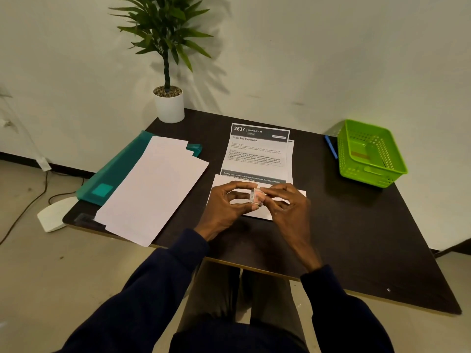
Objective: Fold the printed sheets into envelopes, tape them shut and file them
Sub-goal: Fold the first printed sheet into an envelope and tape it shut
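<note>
Over the near middle of the dark table (356, 238), both hands meet on a small roll of tape (257, 197), held just above the folded lower end of the printed sheet (257, 154). The left hand (224, 208) has its thumb and curled fingers pinched round the roll. The right hand (290, 210) has its fingertips closed on the roll's right edge, as if picking at the loose end of the tape, though the end itself is too small to make out. By my reading the folding of this sheet is partly done and the taping step is in hand. The next move calls for freeing the tape end, drawing off a short strip without letting it stick back on itself, and pressing it across the edge of the fold. The sheet lies with its long axis running away from the person, its dark heading at the far end toward the wall. Its near end is turned up so the white back (257, 215) shows under the hands. A stack of blank-side-up sheets (153, 194) lies to the left, partly over a teal folder (114, 174), where filing would likely end. A green basket (342, 154) sits well apart at the far right.
</note>
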